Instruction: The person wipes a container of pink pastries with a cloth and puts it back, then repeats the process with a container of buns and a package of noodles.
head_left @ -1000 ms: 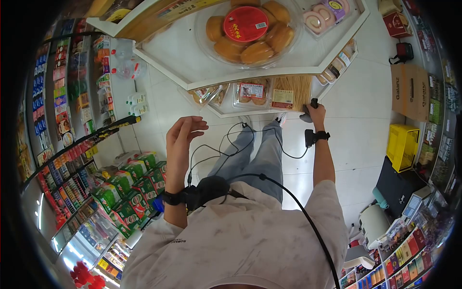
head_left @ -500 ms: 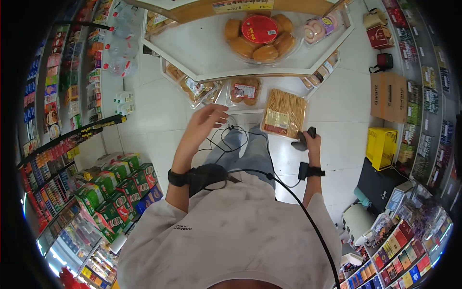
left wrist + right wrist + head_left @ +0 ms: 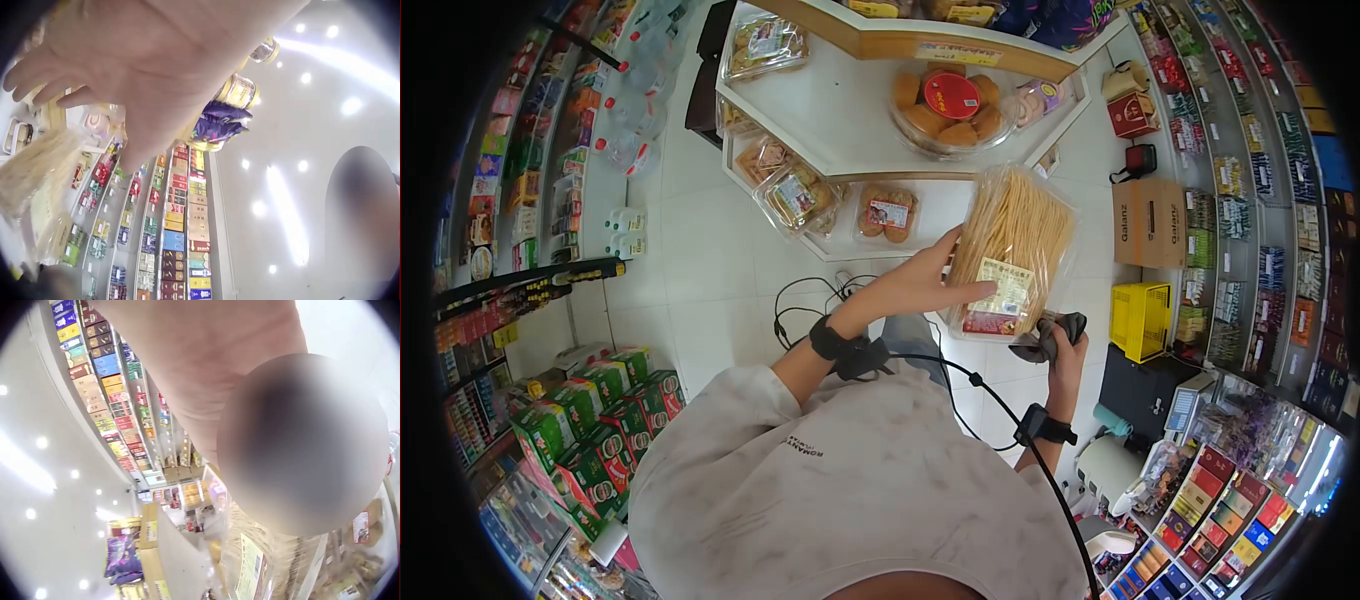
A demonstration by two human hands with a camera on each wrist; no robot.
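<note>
A clear plastic pack of long, thin dried noodles [image 3: 1020,235] with a pale label is held up in front of the body, tilted. My right hand [image 3: 1064,362] grips its lower right corner, with dark grey material showing at the fingertips. At the pack's left edge is my left hand [image 3: 920,283], its thumb stretched across toward the label. In the left wrist view the left hand [image 3: 137,69] has its fingers straight and spread, beside the noodle pack [image 3: 37,178]. A blurred patch hides much of the right hand in the right wrist view, above the noodle pack [image 3: 250,559].
A white tiered display stand [image 3: 840,130] carries a round tray of buns [image 3: 950,108], a box of round pastries [image 3: 887,213] and other boxes [image 3: 793,196]. Black cables [image 3: 795,300] hang near the legs. At right are a yellow basket [image 3: 1140,320] and a cardboard carton [image 3: 1148,223].
The noodle pack has left the lower shelf and come up toward the body in my right hand. My left hand has moved right to the pack's left edge.
</note>
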